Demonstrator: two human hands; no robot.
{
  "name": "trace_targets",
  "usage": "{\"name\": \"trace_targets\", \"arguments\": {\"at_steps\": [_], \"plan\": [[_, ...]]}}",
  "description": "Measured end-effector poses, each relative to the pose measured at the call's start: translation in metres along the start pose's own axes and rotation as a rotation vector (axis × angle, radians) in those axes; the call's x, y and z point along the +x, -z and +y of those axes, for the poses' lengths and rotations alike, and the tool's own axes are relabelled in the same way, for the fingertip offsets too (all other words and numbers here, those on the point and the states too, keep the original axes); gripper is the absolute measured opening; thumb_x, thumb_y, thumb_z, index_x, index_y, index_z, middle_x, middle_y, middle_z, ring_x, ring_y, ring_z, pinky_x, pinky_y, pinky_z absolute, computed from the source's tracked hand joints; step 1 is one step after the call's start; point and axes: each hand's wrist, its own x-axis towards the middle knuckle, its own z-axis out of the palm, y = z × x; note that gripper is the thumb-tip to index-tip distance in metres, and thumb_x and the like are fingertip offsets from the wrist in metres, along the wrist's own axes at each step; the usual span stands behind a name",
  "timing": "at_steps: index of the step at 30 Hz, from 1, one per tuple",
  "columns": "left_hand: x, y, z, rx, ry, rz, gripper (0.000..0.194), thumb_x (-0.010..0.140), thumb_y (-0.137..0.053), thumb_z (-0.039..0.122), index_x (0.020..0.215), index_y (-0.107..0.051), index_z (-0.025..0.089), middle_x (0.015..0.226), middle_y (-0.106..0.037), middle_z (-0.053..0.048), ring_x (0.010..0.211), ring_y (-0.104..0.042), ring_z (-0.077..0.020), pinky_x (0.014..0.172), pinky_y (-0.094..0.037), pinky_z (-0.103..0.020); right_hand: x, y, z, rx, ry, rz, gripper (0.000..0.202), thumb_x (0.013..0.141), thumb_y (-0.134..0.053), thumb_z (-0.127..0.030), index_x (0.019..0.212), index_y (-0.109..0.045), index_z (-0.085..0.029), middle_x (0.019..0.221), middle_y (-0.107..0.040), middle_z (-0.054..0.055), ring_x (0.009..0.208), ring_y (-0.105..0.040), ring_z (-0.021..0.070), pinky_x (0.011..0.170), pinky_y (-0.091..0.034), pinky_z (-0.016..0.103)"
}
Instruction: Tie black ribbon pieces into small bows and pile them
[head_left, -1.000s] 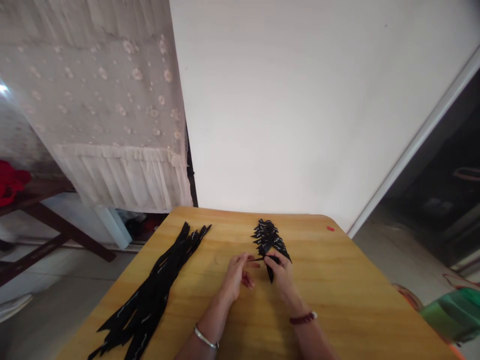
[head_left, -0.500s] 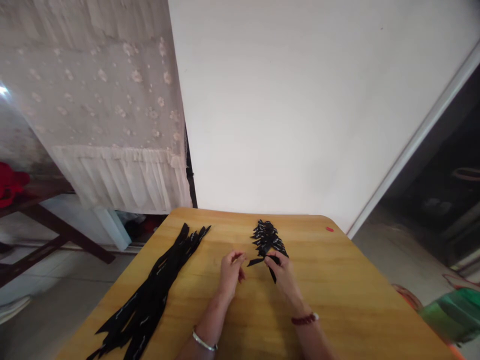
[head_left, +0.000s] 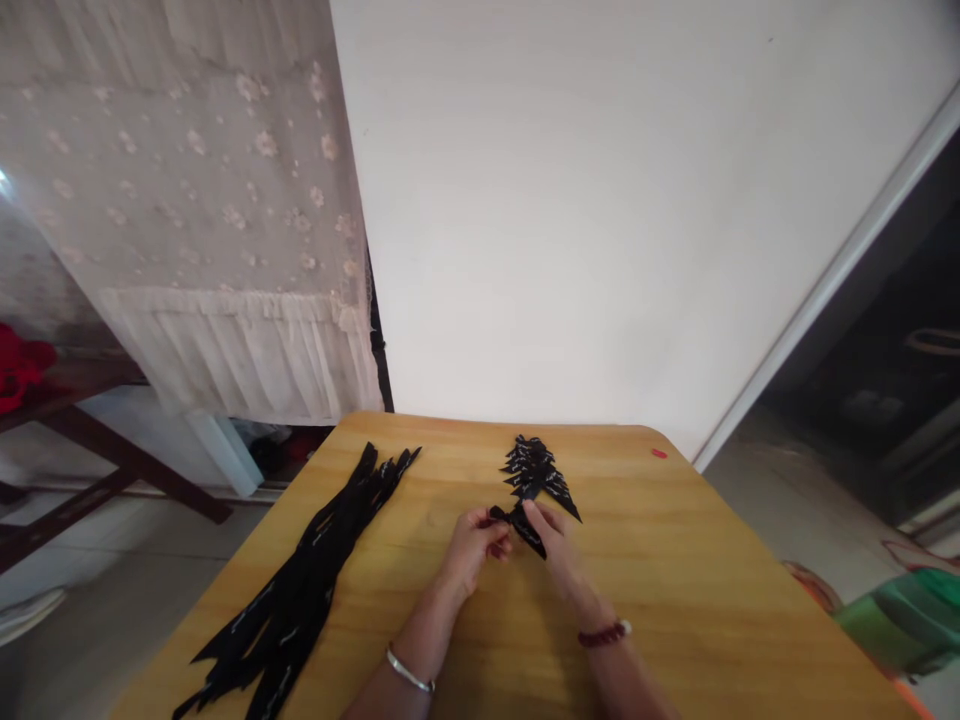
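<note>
A black ribbon [head_left: 531, 537] with pale lettering is between my two hands over the middle of the wooden table [head_left: 637, 600]. My left hand [head_left: 480, 545] pinches its left end. My right hand [head_left: 546, 530] is closed on its right part, with the thumb on top. Just beyond my fingers lies a row of black ribbon bows [head_left: 534, 462], overlapping one another, with pointed tails. On the table's left side a long bundle of loose black ribbons [head_left: 322, 560] is spread out.
A small red piece [head_left: 659, 454] lies near the table's far right corner. Behind the table stands a white panel [head_left: 562, 220], with a lace curtain [head_left: 247, 240] to its left. A green object [head_left: 904, 620] is on the floor at right.
My left hand has moved right and taken hold of the ribbon's left end. The ribbon has been drawn in closer between both hands.
</note>
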Motion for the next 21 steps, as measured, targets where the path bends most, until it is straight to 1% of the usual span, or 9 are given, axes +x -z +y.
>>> {"name": "trace_targets", "arguments": {"at_steps": [2, 3, 6, 8, 11, 13, 15, 19, 21], "plan": [[0.001, 0.001, 0.000, -0.003, -0.006, 0.003, 0.013, 0.053, -0.064, 0.019, 0.056, -0.054, 0.011, 0.045, -0.053, 0.001, 0.039, -0.048, -0.0082, 0.036, -0.036, -0.018, -0.001, 0.000, -0.002, 0.012, -0.017, -0.004, 0.033, 0.074, -0.044, -0.044, 0.056, -0.048, -0.017, 0.052, -0.047, -0.002, 0.051, -0.043, 0.0120, 0.049, -0.035, 0.024], [0.001, 0.002, 0.000, 0.001, -0.010, -0.004, 0.013, 0.053, -0.064, 0.019, 0.056, -0.054, 0.011, 0.045, -0.053, 0.001, 0.039, -0.048, -0.0082, 0.036, -0.036, -0.018, -0.001, 0.000, -0.002, -0.003, -0.013, -0.022, 0.032, 0.073, -0.046, -0.044, 0.055, -0.048, -0.017, 0.051, -0.046, -0.002, 0.050, -0.043, 0.0117, 0.048, -0.034, 0.024], [0.000, 0.001, -0.002, 0.011, -0.009, -0.034, 0.014, 0.053, -0.064, 0.020, 0.056, -0.053, 0.011, 0.045, -0.053, 0.001, 0.038, -0.048, -0.0079, 0.037, -0.037, -0.019, 0.002, -0.001, 0.003, -0.089, 0.025, -0.053, 0.023, 0.066, -0.055, -0.036, 0.055, -0.049, -0.017, 0.048, -0.046, -0.004, 0.048, -0.041, 0.0108, 0.046, -0.033, 0.022], [-0.001, 0.000, -0.002, 0.018, 0.012, -0.039, 0.016, 0.052, -0.065, 0.019, 0.058, -0.052, 0.012, 0.047, -0.054, 0.001, 0.038, -0.049, -0.0085, 0.037, -0.038, -0.020, 0.004, -0.001, 0.007, -0.135, 0.042, -0.021, 0.016, 0.062, -0.057, -0.029, 0.056, -0.051, -0.016, 0.047, -0.045, -0.004, 0.047, -0.040, 0.0102, 0.046, -0.033, 0.022], [-0.001, -0.002, 0.000, 0.018, 0.028, -0.014, 0.021, 0.052, -0.065, 0.022, 0.065, -0.051, 0.013, 0.050, -0.055, 0.002, 0.038, -0.052, -0.0107, 0.034, -0.038, -0.020, 0.005, -0.001, 0.011, -0.170, 0.056, 0.022, 0.011, 0.061, -0.055, -0.025, 0.056, -0.051, -0.016, 0.046, -0.043, -0.005, 0.045, -0.038, 0.0094, 0.043, -0.031, 0.021], [-0.001, -0.002, 0.001, 0.007, 0.015, 0.007, 0.022, 0.054, -0.065, 0.026, 0.067, -0.051, 0.014, 0.049, -0.055, 0.003, 0.037, -0.052, -0.0113, 0.033, -0.038, -0.020, 0.004, -0.001, 0.009, -0.190, 0.063, 0.029, 0.011, 0.061, -0.054, -0.023, 0.054, -0.049, -0.016, 0.045, -0.042, -0.005, 0.045, -0.037, 0.0090, 0.042, -0.030, 0.021], [-0.001, -0.002, 0.001, 0.002, -0.002, 0.017, 0.022, 0.055, -0.064, 0.028, 0.064, -0.050, 0.014, 0.046, -0.054, 0.002, 0.037, -0.052, -0.0112, 0.034, -0.038, -0.020, 0.002, -0.002, 0.006, -0.201, 0.066, 0.016, 0.012, 0.061, -0.054, -0.023, 0.052, -0.047, -0.017, 0.045, -0.042, -0.005, 0.045, -0.037, 0.0090, 0.042, -0.030, 0.020], [0.000, -0.001, 0.001, 0.012, -0.018, 0.032, 0.021, 0.055, -0.064, 0.029, 0.059, -0.050, 0.013, 0.043, -0.054, 0.001, 0.037, -0.051, -0.0105, 0.035, -0.039, -0.020, -0.001, -0.004, 0.001, -0.195, 0.057, -0.018, 0.016, 0.062, -0.055, -0.024, 0.051, -0.046, -0.017, 0.045, -0.042, -0.005, 0.045, -0.037, 0.0088, 0.042, -0.030, 0.020], [0.000, -0.001, 0.001, 0.016, -0.016, 0.033, 0.020, 0.055, -0.063, 0.029, 0.059, -0.051, 0.013, 0.043, -0.054, 0.001, 0.036, -0.051, -0.0105, 0.035, -0.039, -0.020, -0.001, -0.005, 0.001, -0.200, 0.050, -0.013, 0.017, 0.061, -0.055, -0.025, 0.050, -0.045, -0.017, 0.044, -0.041, -0.005, 0.044, -0.036, 0.0087, 0.041, -0.029, 0.021]]}}
